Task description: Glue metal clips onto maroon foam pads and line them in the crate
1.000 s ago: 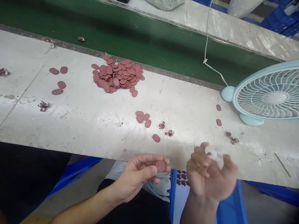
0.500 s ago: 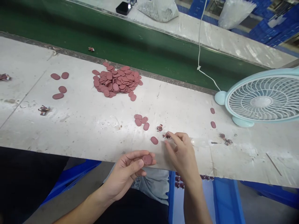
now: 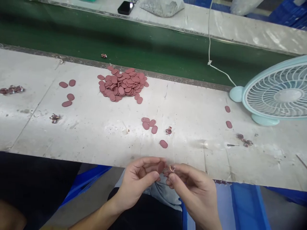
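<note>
My left hand [image 3: 141,180] pinches a dark red oval disc [image 3: 160,166] between thumb and fingers, just off the table's front edge. Close beside it, my right hand [image 3: 194,188] is closed on a small brown-red piece with a pale curved part [image 3: 172,168]; its exact kind is too small to make out. The two pieces are nearly touching, and fingers partly cover both. A single oval disc [image 3: 163,144] lies on the table just beyond my hands. Behind it are a small brown-red figure-like piece [image 3: 169,130] and a little group of oval discs [image 3: 145,125].
A large heap of oval discs [image 3: 124,83] lies near the table's back edge. At the right stands a light blue fan [image 3: 285,95] with a white cord [image 3: 209,48]. A green belt [image 3: 72,40] runs behind the worktable [image 3: 96,137]. A blue tray [image 3: 248,204] sits below the edge.
My right hand has picked up a small brown-red piece from the table and brought it down to my left hand. The disc in my left hand has turned and shifted right. The view has shifted slightly.
</note>
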Action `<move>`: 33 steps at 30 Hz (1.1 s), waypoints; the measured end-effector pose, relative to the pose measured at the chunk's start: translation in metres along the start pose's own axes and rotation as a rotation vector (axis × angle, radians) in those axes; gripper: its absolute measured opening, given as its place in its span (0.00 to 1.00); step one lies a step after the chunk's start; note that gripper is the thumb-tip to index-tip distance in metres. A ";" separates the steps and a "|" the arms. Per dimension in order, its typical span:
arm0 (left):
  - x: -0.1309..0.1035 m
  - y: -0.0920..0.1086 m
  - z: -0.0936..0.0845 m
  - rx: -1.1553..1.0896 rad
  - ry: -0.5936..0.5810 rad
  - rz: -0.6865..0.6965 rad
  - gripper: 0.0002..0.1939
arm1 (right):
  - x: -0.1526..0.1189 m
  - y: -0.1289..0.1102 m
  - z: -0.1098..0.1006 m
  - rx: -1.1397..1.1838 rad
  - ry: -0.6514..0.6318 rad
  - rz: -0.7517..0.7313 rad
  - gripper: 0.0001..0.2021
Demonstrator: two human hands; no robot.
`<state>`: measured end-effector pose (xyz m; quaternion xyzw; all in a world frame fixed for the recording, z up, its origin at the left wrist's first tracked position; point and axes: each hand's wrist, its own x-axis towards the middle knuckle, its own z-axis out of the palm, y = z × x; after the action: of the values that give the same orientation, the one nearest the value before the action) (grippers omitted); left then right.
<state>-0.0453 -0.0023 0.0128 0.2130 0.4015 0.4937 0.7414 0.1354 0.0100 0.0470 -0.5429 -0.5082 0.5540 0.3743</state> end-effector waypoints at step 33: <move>0.003 -0.001 0.014 0.136 0.004 -0.005 0.03 | 0.005 -0.010 -0.017 -0.126 -0.158 0.030 0.07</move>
<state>-0.0331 0.0006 0.0189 0.2608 0.4359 0.4638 0.7258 0.1498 0.0193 0.0578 -0.5277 -0.5618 0.5675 0.2896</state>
